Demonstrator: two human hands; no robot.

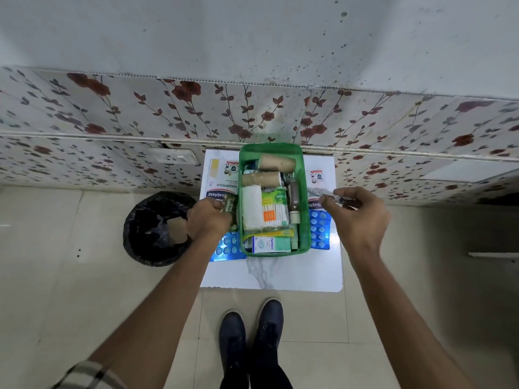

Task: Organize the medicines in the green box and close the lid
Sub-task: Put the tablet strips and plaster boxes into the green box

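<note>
A green box stands open on a small white table, packed with two brown rolls, a white bandage roll, cotton swabs, a brown bottle and a small medicine carton. My left hand is at the box's left side, closed on a small yellowish pill strip. My right hand is at the box's right side, pinching a silvery blister strip. Blue tablet strips lie under the box on both sides. No lid is visible.
Plaster packs lie flat on the table behind the box. A bin lined with a black bag stands on the floor to the left. A flower-patterned wall is just behind the table. My shoes are at the table's front edge.
</note>
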